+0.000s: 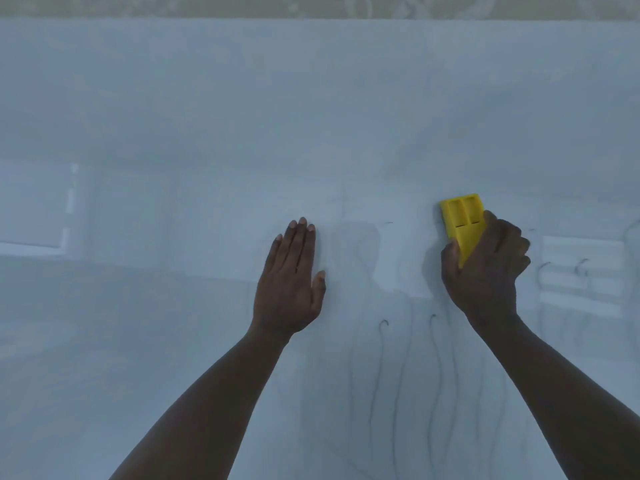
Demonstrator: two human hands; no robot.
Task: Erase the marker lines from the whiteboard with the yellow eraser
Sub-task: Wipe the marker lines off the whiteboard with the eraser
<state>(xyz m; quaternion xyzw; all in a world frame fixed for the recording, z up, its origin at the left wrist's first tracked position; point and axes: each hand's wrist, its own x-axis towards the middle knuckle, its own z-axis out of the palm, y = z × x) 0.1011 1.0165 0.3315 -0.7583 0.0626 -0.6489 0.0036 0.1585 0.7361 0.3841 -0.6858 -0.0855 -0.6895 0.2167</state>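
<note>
Right hand (pixel 485 268) grips yellow eraser (pixel 462 221) flat on whiteboard (pixel 207 116), likely for wiping pressure. Left hand (pixel 291 282) open, empty, palm pressed alongside, probably bracing. Faint marker lines (pixel 434 358) remain below both hands.

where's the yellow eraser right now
In the head view, the yellow eraser is right of centre, gripped in the right hand against the whiteboard, just above faint wavy marker lines.

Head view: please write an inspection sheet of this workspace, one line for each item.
Surface: whiteboard, glossy, with faint reflections.
Job's things: yellow eraser against the board; thin wavy marker lines remain below it, more at far right.
Clutter: nothing seen.
Grippers: right hand closed on the eraser; left hand open, fingers flat on the board.
Cables: nothing seen.
Surroundings: strip of patterned wall above the board.
</note>
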